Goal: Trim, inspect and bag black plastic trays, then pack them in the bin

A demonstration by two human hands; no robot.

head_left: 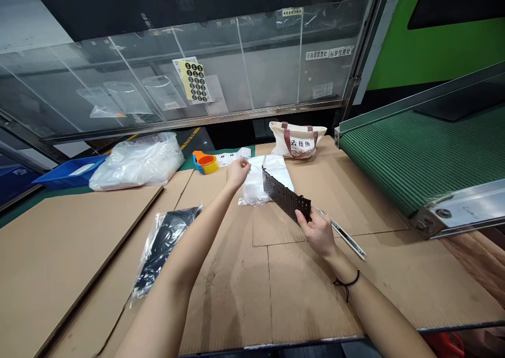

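While the right hand (317, 232) is pinching the lower end of a black perforated panel (286, 196), the left hand (238, 172) is curling narrowly at the edge of a clear plastic bag (268, 183); whether it is gripping the bag, I cannot tell. The panel is tilting up across the desk, its far end lying over the bag. Keeping the grip firm and low, with the thumb flat on the face, looks steadiest, since so thin a strip may twist. A slim metal strip (343, 234) is lying just beside the right hand, and a bagged black panel (163, 247) is lying beneath the left forearm. Corrugated cardboard sheets (236, 295) are covering the desk. Beyond them, a canvas tote bag (298, 140), nested orange-and-blue scoops (205, 162), a blue tray (69, 174) and a bulging white plastic sack (136, 163) are sitting. A green conveyor belt (414, 158) is flanking the right side, and a clear acrylic screen (256, 69) is rising behind everything.
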